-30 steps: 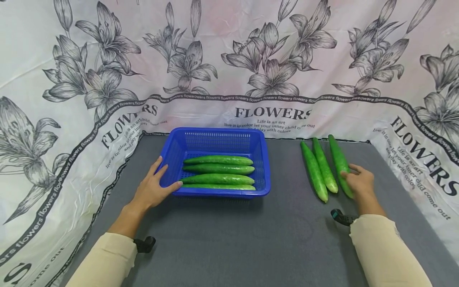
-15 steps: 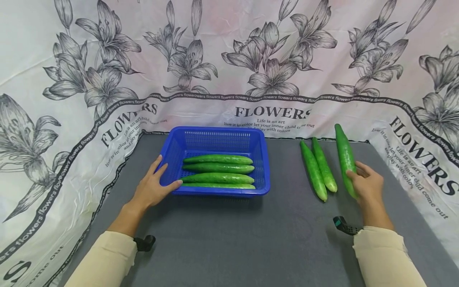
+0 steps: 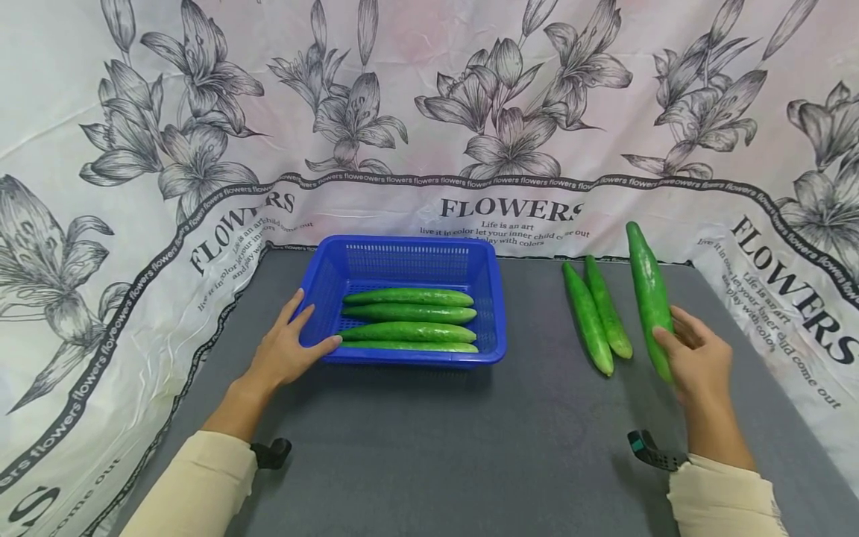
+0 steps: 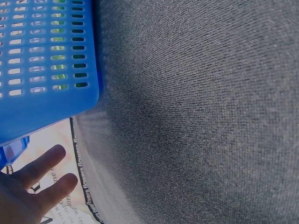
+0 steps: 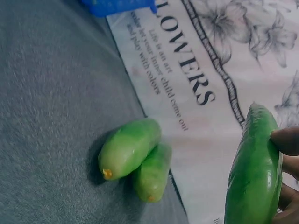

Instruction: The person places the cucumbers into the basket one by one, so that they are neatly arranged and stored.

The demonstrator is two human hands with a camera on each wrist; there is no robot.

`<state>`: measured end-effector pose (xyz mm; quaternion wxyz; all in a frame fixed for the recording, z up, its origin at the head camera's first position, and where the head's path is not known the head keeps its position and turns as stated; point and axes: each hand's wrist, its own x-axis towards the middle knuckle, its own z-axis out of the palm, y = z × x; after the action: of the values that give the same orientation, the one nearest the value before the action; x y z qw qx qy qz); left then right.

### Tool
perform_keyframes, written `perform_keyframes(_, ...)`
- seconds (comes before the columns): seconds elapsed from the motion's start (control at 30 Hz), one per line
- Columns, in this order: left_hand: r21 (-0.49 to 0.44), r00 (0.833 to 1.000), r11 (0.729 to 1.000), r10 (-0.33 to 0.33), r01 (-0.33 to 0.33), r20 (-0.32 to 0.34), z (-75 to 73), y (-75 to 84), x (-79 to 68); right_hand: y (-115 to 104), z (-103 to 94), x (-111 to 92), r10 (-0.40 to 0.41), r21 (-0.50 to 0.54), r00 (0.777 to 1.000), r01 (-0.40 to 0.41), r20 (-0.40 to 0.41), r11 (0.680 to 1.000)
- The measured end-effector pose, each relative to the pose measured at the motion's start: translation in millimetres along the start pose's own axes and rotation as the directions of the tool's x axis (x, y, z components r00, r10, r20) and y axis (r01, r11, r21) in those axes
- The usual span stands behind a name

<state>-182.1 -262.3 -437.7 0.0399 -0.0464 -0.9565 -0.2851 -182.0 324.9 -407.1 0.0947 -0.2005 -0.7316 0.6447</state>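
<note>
one grey desk (image 3: 429,447) under both hands. blue basket (image 3: 499,313) is at the left hand (image 3: 285,350), which rests spread wide on its near-left corner, thumb on the rim. right hand (image 3: 701,362) holds a cucumber (image 3: 648,283) between thumb and fingers, far end tilted up; looks clear of the desk. four cucumbers (image 3: 408,332) lie lengthwise in the basket, right of the left hand. loose pair (image 3: 588,319) on the desk, just left of the right hand.

my read: loading step, held one not yet over the basket. next move probably calls for a swing left above the loose pair, a turn to match the row, and rim clearance.

left wrist view: green through the slotted wall (image 4: 37,51), not visible from head. right wrist view: yellow tip (image 5: 108,174) on one loose cucumber, barely readable from head.
</note>
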Motion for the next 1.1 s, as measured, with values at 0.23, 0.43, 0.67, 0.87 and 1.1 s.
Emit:
perform_keyframes(0.23, 0.002, 1.000, 1.000, -0.013, 0.013, 0.012, 2.8, -1.2, -0.1, -3, -1.0, -22, -0.099, -0.012, 0.995, 0.099, -0.025, 0.995)
perform_keyframes(0.43, -0.008, 1.000, 1.000, -0.012, 0.012, 0.010, 3.6, -0.3, 0.7, -5, -1.7, -41, -0.150, 0.061, 0.989, 0.149, 0.007, 0.987)
perform_keyframes(0.67, -0.008, 1.000, 1.000, -0.008, 0.008, 0.011, 3.4, 1.1, 1.1, -3, 9.7, -67, -0.224, 0.181, 0.974, 0.215, 0.033, 0.960)
perform_keyframes(0.87, -0.006, 1.000, 1.000, 0.002, -0.002, 0.000, 1.3, 3.4, 2.6, 1, 21.7, -88, -0.249, 0.200, 0.968, 0.240, 0.022, 0.950)
perform_keyframes(1.1, -0.001, 1.000, 1.000, 0.001, -0.001, 0.007, -2.1, 2.4, 1.3, 9, 35.7, -111, -0.213, 0.254, 0.977, 0.202, 0.013, 0.946)
